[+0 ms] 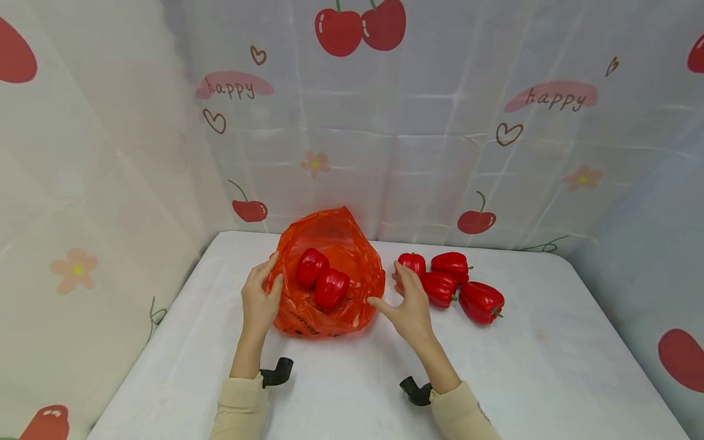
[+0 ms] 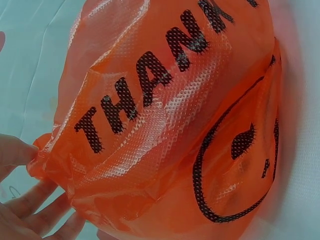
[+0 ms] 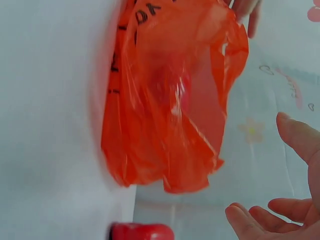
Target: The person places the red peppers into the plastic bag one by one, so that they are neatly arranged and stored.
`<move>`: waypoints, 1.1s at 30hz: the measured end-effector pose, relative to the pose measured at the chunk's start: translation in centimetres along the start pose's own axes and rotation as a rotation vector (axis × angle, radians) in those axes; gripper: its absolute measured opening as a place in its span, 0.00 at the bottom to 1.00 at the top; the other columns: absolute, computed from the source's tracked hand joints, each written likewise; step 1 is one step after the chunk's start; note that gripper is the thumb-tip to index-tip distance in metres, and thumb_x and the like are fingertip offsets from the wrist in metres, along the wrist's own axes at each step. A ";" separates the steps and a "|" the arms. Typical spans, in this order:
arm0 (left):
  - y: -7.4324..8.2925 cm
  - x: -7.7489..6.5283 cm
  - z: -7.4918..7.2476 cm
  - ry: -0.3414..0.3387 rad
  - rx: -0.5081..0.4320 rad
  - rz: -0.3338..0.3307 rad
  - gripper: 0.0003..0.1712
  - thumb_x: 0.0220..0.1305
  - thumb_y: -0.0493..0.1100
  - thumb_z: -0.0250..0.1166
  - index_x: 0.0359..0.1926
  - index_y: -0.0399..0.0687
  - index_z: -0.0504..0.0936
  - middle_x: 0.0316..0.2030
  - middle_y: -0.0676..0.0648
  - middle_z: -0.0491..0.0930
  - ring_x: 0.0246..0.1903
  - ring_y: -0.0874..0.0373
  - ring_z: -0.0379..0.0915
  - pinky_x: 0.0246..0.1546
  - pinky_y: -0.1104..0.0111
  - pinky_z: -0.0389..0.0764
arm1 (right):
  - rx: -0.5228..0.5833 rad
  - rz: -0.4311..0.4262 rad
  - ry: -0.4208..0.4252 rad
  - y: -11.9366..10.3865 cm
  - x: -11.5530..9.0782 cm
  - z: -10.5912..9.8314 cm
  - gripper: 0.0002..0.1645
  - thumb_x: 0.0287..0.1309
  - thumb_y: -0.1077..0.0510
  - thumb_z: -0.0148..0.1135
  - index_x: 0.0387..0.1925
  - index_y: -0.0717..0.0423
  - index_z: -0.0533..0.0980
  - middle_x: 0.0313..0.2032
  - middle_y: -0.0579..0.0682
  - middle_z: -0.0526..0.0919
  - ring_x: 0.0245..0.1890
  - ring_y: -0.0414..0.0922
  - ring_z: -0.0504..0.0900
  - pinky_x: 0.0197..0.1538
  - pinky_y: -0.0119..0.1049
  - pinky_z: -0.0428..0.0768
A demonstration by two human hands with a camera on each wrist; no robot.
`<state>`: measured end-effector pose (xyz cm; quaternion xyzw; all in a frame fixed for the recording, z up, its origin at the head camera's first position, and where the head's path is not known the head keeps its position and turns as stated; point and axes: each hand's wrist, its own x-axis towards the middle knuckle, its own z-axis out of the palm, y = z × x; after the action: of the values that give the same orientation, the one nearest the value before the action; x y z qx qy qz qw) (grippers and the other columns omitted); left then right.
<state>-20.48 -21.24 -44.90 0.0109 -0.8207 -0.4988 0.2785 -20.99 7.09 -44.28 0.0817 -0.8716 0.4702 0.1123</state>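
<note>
An orange plastic bag (image 1: 360,244) stands with its mouth open on the table, and two red bell peppers (image 1: 332,289) lie inside it. My left hand (image 1: 260,299) pinches the left side of the bag's rim between thumb and fingers. In the left wrist view the bag (image 2: 150,165) shows black "THANK" lettering and part of a drawn face. Just off the bag's right side, my right hand (image 1: 408,310) is spread, with nothing between thumb and fingers. The right wrist view shows the right hand (image 3: 295,200) apart from the bag (image 3: 170,125).
Several more red bell peppers (image 1: 481,302) lie grouped on the white table (image 1: 550,366), right of the bag and beside my right hand. A patterned curtain (image 1: 418,159) hangs behind and along the sides. Black wrist mounts (image 1: 278,372) stick out inward from both sleeves.
</note>
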 end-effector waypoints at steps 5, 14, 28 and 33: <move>0.0 0.0 0.1 -0.003 -0.001 0.000 0.27 0.65 0.30 0.59 0.65 0.46 0.75 0.57 0.37 0.75 0.60 0.42 0.70 0.62 0.47 0.73 | -0.044 -0.011 0.053 1.0 -0.1 -2.0 0.54 0.44 0.52 0.78 0.71 0.56 0.61 0.64 0.58 0.70 0.61 0.56 0.75 0.56 0.52 0.79; -0.1 0.1 0.1 -0.005 0.012 -0.007 0.27 0.66 0.30 0.59 0.65 0.46 0.74 0.56 0.37 0.76 0.59 0.42 0.71 0.60 0.47 0.75 | -0.070 0.003 0.130 2.8 -0.2 -5.3 0.53 0.44 0.56 0.78 0.70 0.59 0.61 0.65 0.60 0.68 0.62 0.59 0.73 0.58 0.53 0.77; -0.1 0.1 0.1 0.003 0.009 -0.001 0.27 0.65 0.29 0.59 0.65 0.46 0.75 0.56 0.36 0.76 0.59 0.41 0.71 0.60 0.47 0.74 | -0.151 0.093 0.280 6.7 -0.3 -10.3 0.50 0.51 0.58 0.74 0.71 0.62 0.59 0.66 0.65 0.65 0.62 0.62 0.72 0.59 0.58 0.75; 0.1 0.0 0.0 0.003 0.006 0.003 0.27 0.65 0.30 0.59 0.65 0.45 0.75 0.56 0.36 0.76 0.60 0.41 0.71 0.62 0.47 0.73 | -0.159 0.216 0.311 7.9 -0.3 -11.9 0.51 0.54 0.54 0.72 0.73 0.59 0.56 0.67 0.65 0.64 0.64 0.63 0.70 0.60 0.60 0.73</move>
<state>-20.49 -21.18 -44.86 0.0112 -0.8217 -0.4959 0.2805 -21.21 21.32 -44.36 -0.0953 -0.8817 0.4163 0.2005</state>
